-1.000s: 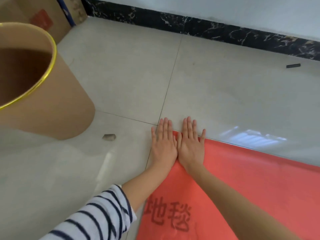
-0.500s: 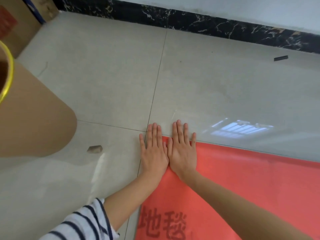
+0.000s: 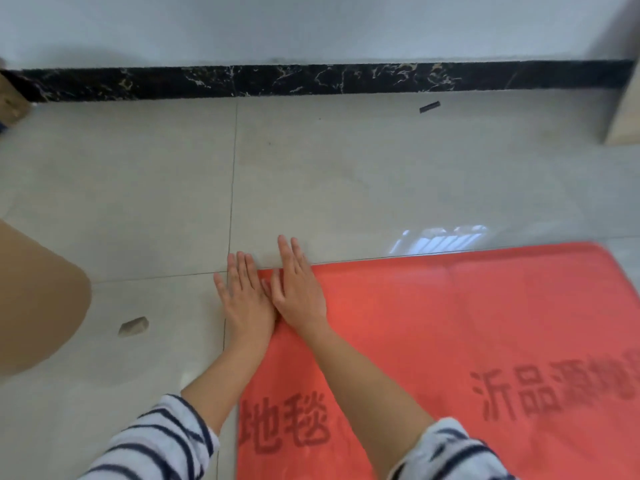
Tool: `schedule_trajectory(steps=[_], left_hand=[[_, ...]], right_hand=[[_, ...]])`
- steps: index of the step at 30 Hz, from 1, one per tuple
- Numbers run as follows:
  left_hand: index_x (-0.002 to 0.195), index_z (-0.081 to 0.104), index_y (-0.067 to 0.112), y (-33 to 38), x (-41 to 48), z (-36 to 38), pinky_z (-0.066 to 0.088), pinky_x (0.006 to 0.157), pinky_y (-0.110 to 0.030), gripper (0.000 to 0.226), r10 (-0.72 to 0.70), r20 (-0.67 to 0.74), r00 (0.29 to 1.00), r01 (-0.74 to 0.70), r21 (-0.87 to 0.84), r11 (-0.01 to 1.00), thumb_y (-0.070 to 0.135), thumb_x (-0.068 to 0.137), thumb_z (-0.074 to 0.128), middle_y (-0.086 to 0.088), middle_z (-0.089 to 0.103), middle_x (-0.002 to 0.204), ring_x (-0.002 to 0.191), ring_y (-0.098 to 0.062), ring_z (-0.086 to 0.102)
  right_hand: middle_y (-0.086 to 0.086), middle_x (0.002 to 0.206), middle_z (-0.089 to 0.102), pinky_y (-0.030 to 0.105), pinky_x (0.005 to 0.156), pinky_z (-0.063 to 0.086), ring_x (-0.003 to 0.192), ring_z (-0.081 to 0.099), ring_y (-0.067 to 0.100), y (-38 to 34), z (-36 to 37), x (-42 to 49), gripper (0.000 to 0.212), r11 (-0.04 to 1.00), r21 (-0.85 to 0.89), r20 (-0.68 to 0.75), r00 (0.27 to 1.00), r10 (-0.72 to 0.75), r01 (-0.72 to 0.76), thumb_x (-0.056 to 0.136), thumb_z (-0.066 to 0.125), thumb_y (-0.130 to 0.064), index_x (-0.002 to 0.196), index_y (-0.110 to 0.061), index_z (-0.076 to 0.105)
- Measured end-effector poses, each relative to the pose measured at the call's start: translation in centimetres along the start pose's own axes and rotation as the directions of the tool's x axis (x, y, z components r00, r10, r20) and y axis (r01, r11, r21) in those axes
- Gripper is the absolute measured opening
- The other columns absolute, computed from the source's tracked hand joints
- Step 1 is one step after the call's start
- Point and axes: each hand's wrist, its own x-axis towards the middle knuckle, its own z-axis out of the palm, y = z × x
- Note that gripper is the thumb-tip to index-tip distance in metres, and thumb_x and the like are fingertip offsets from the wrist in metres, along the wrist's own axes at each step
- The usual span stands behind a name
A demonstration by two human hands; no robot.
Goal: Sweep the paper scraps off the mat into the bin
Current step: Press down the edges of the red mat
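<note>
A red mat (image 3: 467, 323) with dark printed characters lies on the tiled floor at the lower right. My left hand (image 3: 244, 296) lies flat, fingers straight, on the tile beside the mat's far left corner. My right hand (image 3: 298, 289) lies flat beside it on that corner, fingertips reaching past the mat's edge. The two hands touch side by side. A small brownish paper scrap (image 3: 133, 326) sits on the tile left of my hands. The brown cardboard bin (image 3: 38, 299) shows only its side wall at the left edge. No scraps show on the mat.
A black marble skirting (image 3: 311, 79) runs along the white wall at the back. A short black object (image 3: 429, 107) lies on the floor near it. A cardboard box corner (image 3: 10, 98) is at far left, a wooden furniture foot (image 3: 623, 116) at far right.
The view has swung right and up: the bin has slid to the left edge and more of the mat shows. My hands stay flat and side by side at the mat's corner.
</note>
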Motion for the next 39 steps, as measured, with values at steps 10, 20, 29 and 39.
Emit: schedule_trajectory(steps=[10, 20, 29, 39], left_hand=[[0.127, 0.043, -0.024, 1.9, -1.2, -2.3, 0.040, 0.086, -0.055, 0.047, 0.170, 0.074, 0.983, -0.178, 0.106, 0.978, 0.000, 0.088, 0.030, -0.045, 0.048, 0.121, 0.108, -0.052, 0.053], [0.114, 0.057, -0.018, 19.8, -7.8, -10.0, 0.044, 0.072, -0.059, 0.041, 0.586, -0.133, 0.799, -0.573, 0.130, 0.810, -0.021, 0.074, 0.052, -0.042, 0.056, 0.109, 0.084, -0.052, 0.060], [0.158, 0.008, 0.018, 43.5, -31.9, -16.0, 0.017, 0.121, -0.041, 0.059, 0.939, 0.205, 0.275, -0.924, -0.214, 0.317, 0.027, 0.102, 0.028, -0.003, 0.003, 0.166, 0.152, -0.019, -0.001], [0.145, 0.046, 0.008, 50.5, -44.3, -1.8, 0.034, 0.113, -0.051, 0.057, 0.973, 0.040, 0.225, -0.937, -0.267, 0.228, 0.029, 0.095, 0.028, -0.007, 0.041, 0.154, 0.142, -0.026, 0.038]], right_hand=[[-0.012, 0.159, 0.017, 0.031, 0.122, 0.002, 0.151, 0.012, 0.011, 9.3, -23.9, -10.6, 0.064, 0.980, 0.168, -0.331, 0.930, 0.159, -0.108, 0.097, 0.041, -0.022, 0.157, -0.012, 0.019], [-0.001, 0.165, 0.016, 0.042, 0.122, -0.002, 0.149, 0.011, 0.007, 25.2, -43.6, -49.2, 0.058, 0.670, 0.056, -0.696, 0.452, 0.558, -0.740, 0.104, 0.036, -0.022, 0.158, -0.015, 0.016], [0.009, 0.166, 0.007, 0.046, 0.121, -0.003, 0.153, 0.004, 0.020, 28.3, -39.3, -55.9, 0.058, 0.395, 0.283, -0.494, 0.220, 0.841, -0.874, 0.106, 0.027, -0.030, 0.157, -0.010, 0.007], [0.001, 0.166, -0.002, 0.048, 0.119, -0.008, 0.152, -0.006, 0.018, 33.2, -35.9, -51.8, 0.066, 0.389, 0.094, -0.552, 0.277, 0.786, -0.917, 0.099, 0.000, -0.044, 0.157, -0.013, -0.001]])
